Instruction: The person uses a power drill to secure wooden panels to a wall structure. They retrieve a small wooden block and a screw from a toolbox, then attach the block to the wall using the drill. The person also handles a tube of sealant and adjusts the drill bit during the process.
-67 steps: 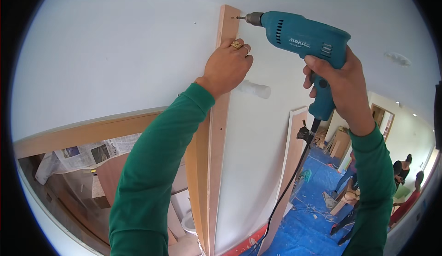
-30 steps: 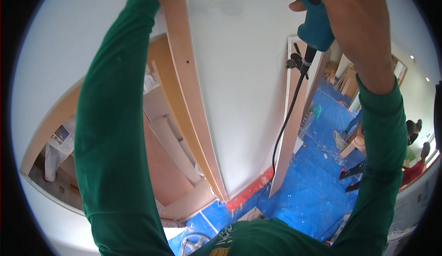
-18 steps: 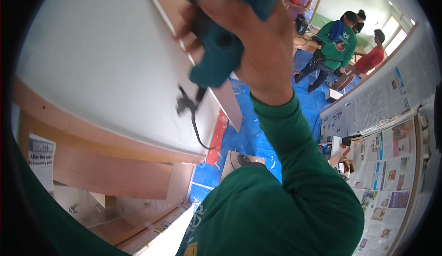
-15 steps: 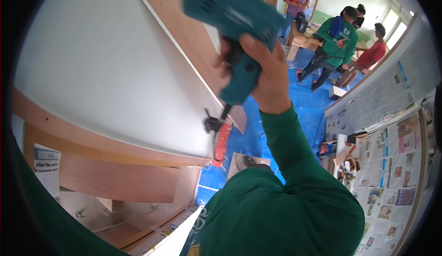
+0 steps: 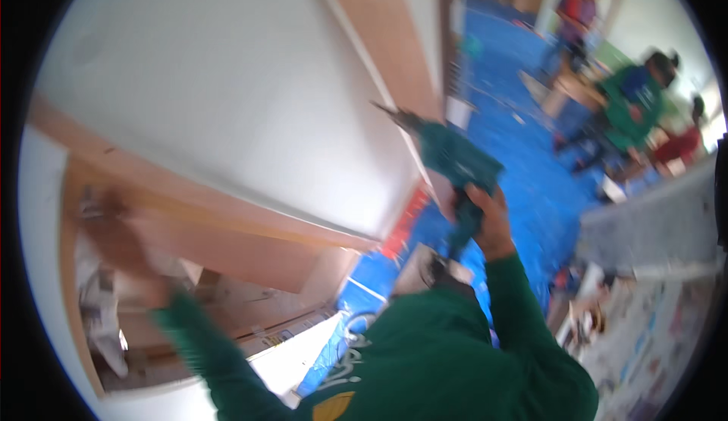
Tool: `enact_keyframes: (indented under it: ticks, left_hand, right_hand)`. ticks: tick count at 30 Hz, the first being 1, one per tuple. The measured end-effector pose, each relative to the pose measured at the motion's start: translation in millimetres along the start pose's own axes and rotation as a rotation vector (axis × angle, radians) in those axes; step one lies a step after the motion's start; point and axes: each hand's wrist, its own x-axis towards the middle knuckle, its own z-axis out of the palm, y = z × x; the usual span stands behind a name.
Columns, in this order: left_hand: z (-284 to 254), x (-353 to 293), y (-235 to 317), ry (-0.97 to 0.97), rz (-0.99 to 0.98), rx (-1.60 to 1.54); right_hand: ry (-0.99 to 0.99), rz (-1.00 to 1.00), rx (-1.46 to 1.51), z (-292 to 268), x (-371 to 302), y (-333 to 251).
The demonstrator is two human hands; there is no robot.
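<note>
A teal power drill [image 5: 459,154] is gripped in my right hand [image 5: 493,222], whose fingers wrap round its handle. Its bit points up and to the left, in front of the white panel [image 5: 227,103] and its wooden edging. A black cord or chuck key seems to hang below the handle, but blur hides which. My left hand [image 5: 125,250] reaches out at the left, over the opening under the curved wooden strip [image 5: 205,201]. Motion smears its fingers, so I cannot make out what they touch or hold.
Blue sheeting [image 5: 504,125] covers the floor. At the far right a person in a green shirt [image 5: 633,110] bends near others in red and purple. A light panel [image 5: 652,231] and cluttered small items [image 5: 588,315] line the right side. Wooden boards [image 5: 235,303] lie inside the opening.
My right hand has lowered the drill, and its bit now points up-left. My left hand has come into view at the left. The view has shifted, and the newspaper sheet there has gone from sight.
</note>
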Motion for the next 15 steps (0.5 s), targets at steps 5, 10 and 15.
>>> enact_keyframes:
  ticks: [5, 10, 15]
  left_hand:
    - [-109.2, -515.6, 29.3, -1.000, -1.397, -0.487]
    - [-235.2, -664.9, 52.7, -1.020, -1.816, -0.540]
    - [-197.1, -624.6, 70.3, -0.778, -1.989, -0.546]
  right_hand:
    - [-0.170, 0.018, -0.227, -38.8, 2.7, 10.4]
    - [-0.546, 0.098, -0.972, -141.6, 59.8, 106.0]
    - [-0.777, -0.568, -1.198, -116.4, 54.4, 167.2]
